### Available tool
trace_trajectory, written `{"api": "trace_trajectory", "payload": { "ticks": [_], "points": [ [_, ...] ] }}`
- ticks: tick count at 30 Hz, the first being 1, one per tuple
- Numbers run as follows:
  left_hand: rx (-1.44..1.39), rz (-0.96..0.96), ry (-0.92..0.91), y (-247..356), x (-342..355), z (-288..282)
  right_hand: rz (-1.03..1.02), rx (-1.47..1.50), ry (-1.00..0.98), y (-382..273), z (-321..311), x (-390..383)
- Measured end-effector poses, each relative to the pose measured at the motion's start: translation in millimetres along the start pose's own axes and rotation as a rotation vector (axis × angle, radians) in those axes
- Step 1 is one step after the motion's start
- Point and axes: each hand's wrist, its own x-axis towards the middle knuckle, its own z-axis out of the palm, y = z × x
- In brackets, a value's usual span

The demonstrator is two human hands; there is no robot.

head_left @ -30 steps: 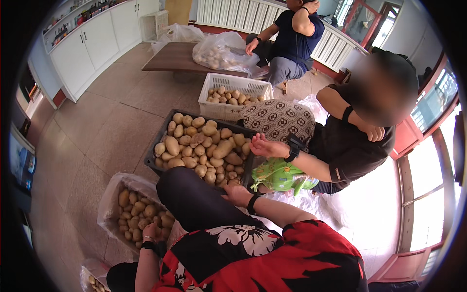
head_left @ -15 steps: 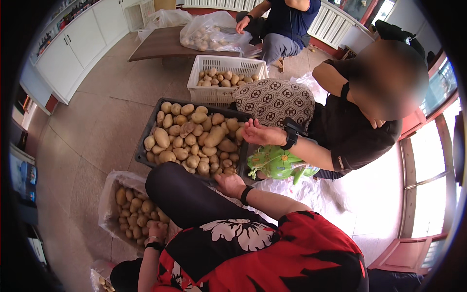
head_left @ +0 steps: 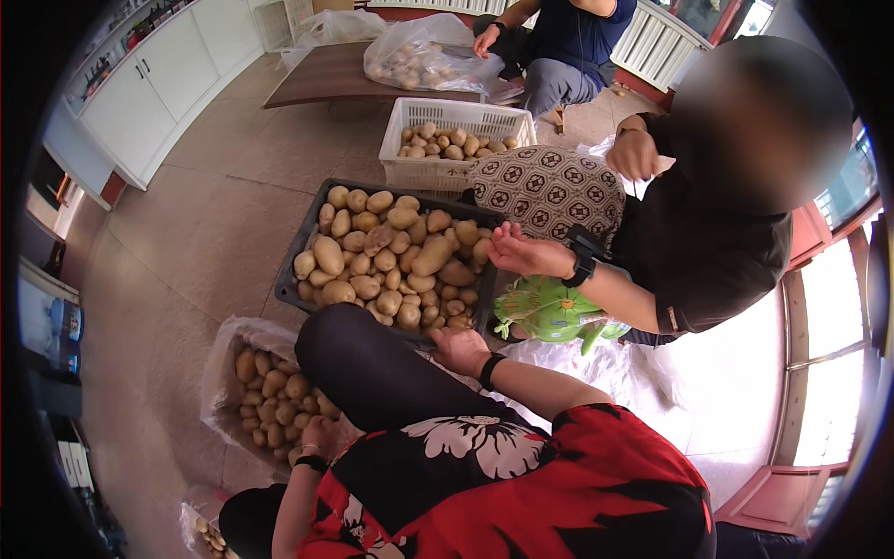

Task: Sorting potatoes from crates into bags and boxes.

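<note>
My right hand [head_left: 458, 351] is at the near rim of a black crate [head_left: 291, 281], its fingers curled in against the edge beside the potatoes. Mixed sizes of potatoes [head_left: 382, 242] fill that crate, some with brown patches. Lower left, my left hand [head_left: 319, 436] is at the side of a box lined with clear plastic [head_left: 220, 391], close to the smaller potatoes [head_left: 277, 401] inside. Its fingers are partly hidden. Across the black crate, a co-worker's hand [head_left: 531, 252] is held palm up over the right rim; their other hand [head_left: 635, 154] is raised.
A white crate of potatoes [head_left: 391, 172] stands beyond the black one. Behind it, a clear bag of potatoes [head_left: 419, 56] lies on a low brown board [head_left: 321, 79]. Another person [head_left: 568, 47] sits at the back. A green cloth bag [head_left: 549, 307] and plastic sheeting [head_left: 624, 373] lie right.
The whole view has shifted slightly right and up. The co-worker's far hand has come forward off their chest. My hands stay at about the same spots by the crate and box.
</note>
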Motion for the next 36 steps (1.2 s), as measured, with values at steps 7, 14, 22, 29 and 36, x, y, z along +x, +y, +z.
{"api": "trace_trajectory", "payload": {
  "ticks": [7,14,22,29,36],
  "points": [
    [0.006,0.115,0.010,-39,35,42,0.004,-0.054,-0.022,-1,3,-1],
    [-0.113,-0.003,0.048,9,2,-3,0.028,-0.091,-0.049,-8,-4,2],
    [-1.083,-0.412,0.014,-14,25,-6,0.097,-0.087,-0.131,-18,-16,2],
    [-0.766,0.217,0.247,-101,93,28,0.261,-0.016,-0.070,-3,-8,38],
    [-2.120,-0.224,0.287,-76,70,-25,0.276,-0.237,-0.103,12,-7,61]
  ]
}}
